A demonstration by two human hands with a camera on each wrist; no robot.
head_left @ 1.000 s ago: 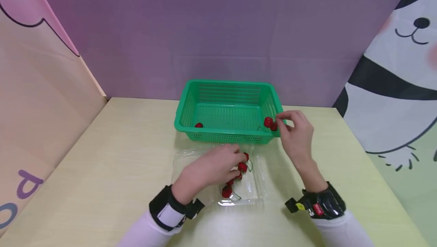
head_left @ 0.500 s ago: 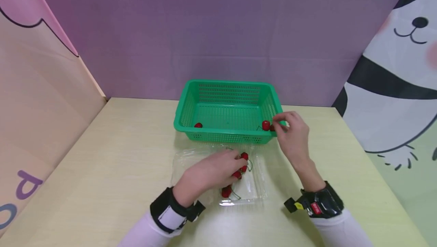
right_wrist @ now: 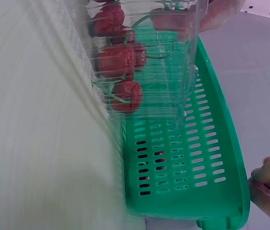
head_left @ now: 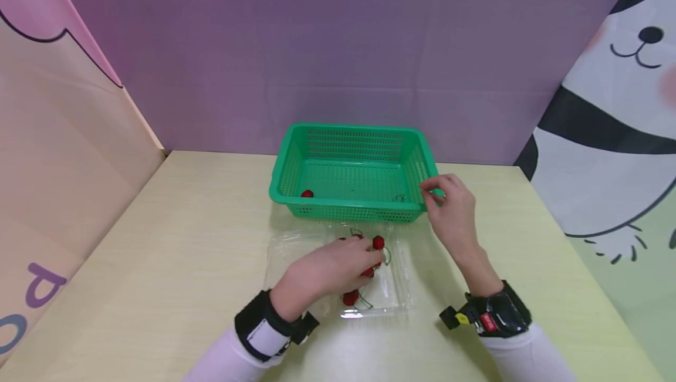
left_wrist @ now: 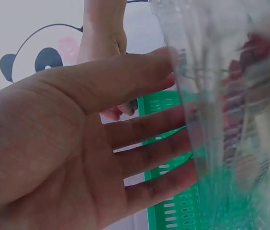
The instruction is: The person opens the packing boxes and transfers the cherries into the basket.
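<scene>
My left hand (head_left: 333, 267) reaches over a clear plastic clamshell box (head_left: 396, 294), fingertips among red cherries (head_left: 351, 297) with green stems. In the left wrist view, its thumb (left_wrist: 125, 76) and fingers stretch out at the box's transparent wall. More cherries (right_wrist: 117, 61) show through the plastic in the right wrist view. My right hand (head_left: 451, 209) is at the right rim of a green basket (head_left: 348, 202), thumb and index finger loosely bent with a small gap, no cherry showing between them. A green stem (head_left: 398, 198) shows inside the basket below that hand.
One cherry (head_left: 307, 193) lies near the basket's front left corner. The box's transparent lid half (head_left: 285, 247) spreads left on the pale wooden table (head_left: 211, 241). A purple backdrop (head_left: 343, 47) stands behind the basket, with printed cloth at both sides.
Two cherries by my right hand have dropped behind the basket's front wall, out of sight. That hand moved slightly left. My left hand shifted a little, and the cherries under it have moved.
</scene>
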